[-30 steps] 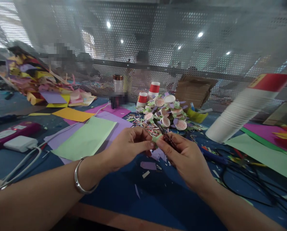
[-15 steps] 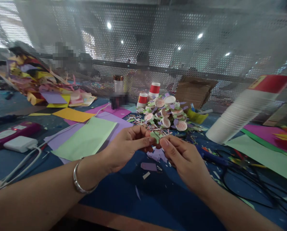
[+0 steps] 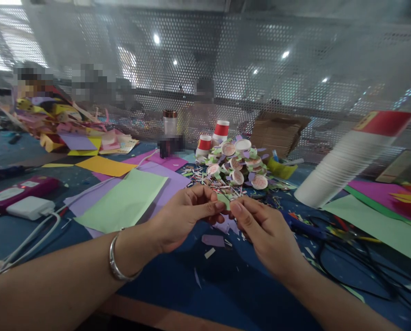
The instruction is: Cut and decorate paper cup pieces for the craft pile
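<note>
Between my two hands, over the blue table, is a small piece of green paper (image 3: pixel 223 199). My left hand (image 3: pixel 188 209) pinches its left side between thumb and fingers; a silver bangle is on that wrist. My right hand (image 3: pixel 260 225) is closed at the paper's right edge, thumb against the forefinger. A thin dark line crosses the paper near the right fingertips; I cannot tell what it is. Below the hands lie purple paper scraps (image 3: pixel 213 240). Just beyond them is a heap of paper-cup bottoms (image 3: pixel 237 177) with green and purple paper bits on them.
Left are green paper (image 3: pixel 124 202), purple sheets, an orange sheet (image 3: pixel 105 165), a white charger (image 3: pixel 29 207) and a magenta power strip (image 3: pixel 22 189). A tilted stack of paper cups (image 3: pixel 343 161) leans at right, near black cables (image 3: pixel 357 266). A cardboard box (image 3: pixel 277 133) stands behind.
Both hands keep hold of the green paper, which has turned slightly and sits a little lower between the fingers. The left wrist has shifted slightly right. Things on the table have stayed put.
</note>
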Action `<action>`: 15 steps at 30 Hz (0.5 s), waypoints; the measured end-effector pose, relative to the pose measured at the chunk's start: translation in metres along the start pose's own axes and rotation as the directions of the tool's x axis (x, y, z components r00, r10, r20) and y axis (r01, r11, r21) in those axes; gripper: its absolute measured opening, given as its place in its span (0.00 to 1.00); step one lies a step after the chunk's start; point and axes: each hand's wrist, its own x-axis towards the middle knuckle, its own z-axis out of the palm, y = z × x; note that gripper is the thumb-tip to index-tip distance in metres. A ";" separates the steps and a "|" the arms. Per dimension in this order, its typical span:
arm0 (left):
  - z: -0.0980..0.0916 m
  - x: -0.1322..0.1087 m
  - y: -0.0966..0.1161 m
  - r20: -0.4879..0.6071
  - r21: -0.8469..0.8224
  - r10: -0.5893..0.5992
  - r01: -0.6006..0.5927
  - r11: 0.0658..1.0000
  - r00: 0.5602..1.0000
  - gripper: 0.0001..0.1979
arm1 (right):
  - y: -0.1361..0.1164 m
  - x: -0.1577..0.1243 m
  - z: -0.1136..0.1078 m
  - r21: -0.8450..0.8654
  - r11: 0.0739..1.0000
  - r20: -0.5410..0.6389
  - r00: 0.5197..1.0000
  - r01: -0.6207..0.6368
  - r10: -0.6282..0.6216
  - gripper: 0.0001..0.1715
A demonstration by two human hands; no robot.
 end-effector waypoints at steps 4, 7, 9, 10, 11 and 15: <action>0.000 0.000 -0.001 -0.005 -0.011 -0.008 0.008 1.000 1.000 0.12 | 0.001 -0.001 0.001 -0.022 1.000 -0.020 1.000 0.007 -0.007 0.26; 0.001 0.001 -0.002 0.001 -0.017 -0.014 0.014 1.000 1.000 0.12 | 0.002 -0.002 0.002 -0.018 1.000 -0.027 1.000 -0.016 0.016 0.26; 0.000 0.001 -0.002 0.007 -0.020 -0.014 0.015 1.000 1.000 0.12 | 0.003 -0.003 0.002 0.008 0.999 -0.019 0.999 -0.048 0.049 0.27; 0.000 0.002 -0.003 0.006 -0.020 -0.012 0.012 1.000 1.000 0.13 | 0.004 -0.002 0.002 0.029 0.997 -0.009 0.998 -0.069 0.069 0.27; 0.000 0.002 -0.003 0.002 -0.019 -0.008 0.008 1.000 1.000 0.13 | 0.006 -0.002 0.002 0.057 0.994 0.004 0.996 -0.094 0.094 0.27; 0.000 0.005 -0.004 -0.021 -0.007 -0.001 0.001 1.000 1.000 0.14 | 0.010 0.001 0.002 0.186 0.957 0.064 0.974 -0.224 0.215 0.27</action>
